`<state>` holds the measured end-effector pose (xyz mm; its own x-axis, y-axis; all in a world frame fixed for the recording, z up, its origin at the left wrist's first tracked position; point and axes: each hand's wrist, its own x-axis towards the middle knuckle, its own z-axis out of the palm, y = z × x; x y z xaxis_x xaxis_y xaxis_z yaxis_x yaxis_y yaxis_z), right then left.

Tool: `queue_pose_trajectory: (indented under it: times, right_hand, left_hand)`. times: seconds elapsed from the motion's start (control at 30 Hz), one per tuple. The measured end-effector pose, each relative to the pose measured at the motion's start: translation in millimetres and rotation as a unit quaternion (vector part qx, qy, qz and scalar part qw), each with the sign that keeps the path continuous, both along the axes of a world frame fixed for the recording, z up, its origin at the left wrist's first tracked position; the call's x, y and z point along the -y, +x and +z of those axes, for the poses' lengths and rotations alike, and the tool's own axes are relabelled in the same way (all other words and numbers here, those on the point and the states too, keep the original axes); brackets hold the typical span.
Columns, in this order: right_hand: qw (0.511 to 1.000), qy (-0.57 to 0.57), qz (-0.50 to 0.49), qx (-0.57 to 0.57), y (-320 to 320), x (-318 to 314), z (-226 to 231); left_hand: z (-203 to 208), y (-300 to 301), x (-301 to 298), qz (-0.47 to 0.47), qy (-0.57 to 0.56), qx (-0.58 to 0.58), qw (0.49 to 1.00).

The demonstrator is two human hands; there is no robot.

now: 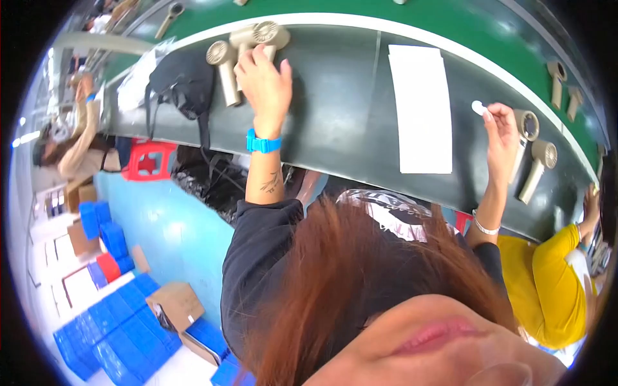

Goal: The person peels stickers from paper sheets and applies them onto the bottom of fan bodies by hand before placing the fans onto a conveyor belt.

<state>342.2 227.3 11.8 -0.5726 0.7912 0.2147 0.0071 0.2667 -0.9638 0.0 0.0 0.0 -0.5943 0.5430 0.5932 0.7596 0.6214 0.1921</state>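
Several beige handheld fans lie at the far left of the dark bench, among them a fan (223, 71) with a round grille and another fan (271, 33) farther back. My left hand (266, 87), with a blue wristband, reaches over the handles, fingers and thumb apart; it partly hides them, so contact is unclear. My right hand (501, 138) pinches a small white round piece (477, 107) between thumb and fingers above the bench's right side. Just right of that hand lie two more fans, one fan with an open ring head (526, 125) and one grilled fan (539, 164).
White paper sheets (421, 109) lie between my hands. A black backpack (182, 83) and a clear plastic bag (136, 83) rest at the bench's left. Beyond the white rail runs a green belt (335, 8) carrying fans. Co-workers sit left and right, one in a yellow top (547, 283).
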Motion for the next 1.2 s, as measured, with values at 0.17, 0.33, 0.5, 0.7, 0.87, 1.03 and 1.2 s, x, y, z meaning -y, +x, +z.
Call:
queue_pose_trajectory:
  times: [0.17,0.33,0.5,0.7,0.87,1.03,1.2]
  right_hand:
    - [0.998,-0.034,0.027,-0.045,-29.1,17.9,-9.6]
    - [0.998,-0.036,0.032,-0.033,-33.9,28.3,-0.5]
    - [0.996,-0.051,0.057,-0.043,-40.0,47.8,12.8]
    - [0.993,-0.008,0.107,-0.045,-57.9,75.9,34.3]
    - [0.988,0.001,0.138,-0.075,-66.6,93.0,55.8]
    - [0.986,-0.028,0.139,-0.086,-77.3,110.9,62.7]
    - [0.975,-0.09,0.165,-0.122,-79.6,117.2,61.6]
  left_hand:
    - [-11.4,-27.2,38.6,0.038,-0.127,0.014,0.991]
    - [4.3,-16.3,27.3,-0.064,0.145,0.105,0.982]
    - [30.2,18.4,-11.4,-0.208,0.322,0.197,0.902]
    - [42.5,77.9,-35.6,-0.36,0.407,0.436,0.718]
    - [30.7,108.9,-26.8,-0.392,0.314,0.373,0.78]
    - [21.3,122.4,-17.1,-0.436,0.361,0.377,0.733]
    - [21.7,129.4,-15.1,-0.46,0.335,0.429,0.702]
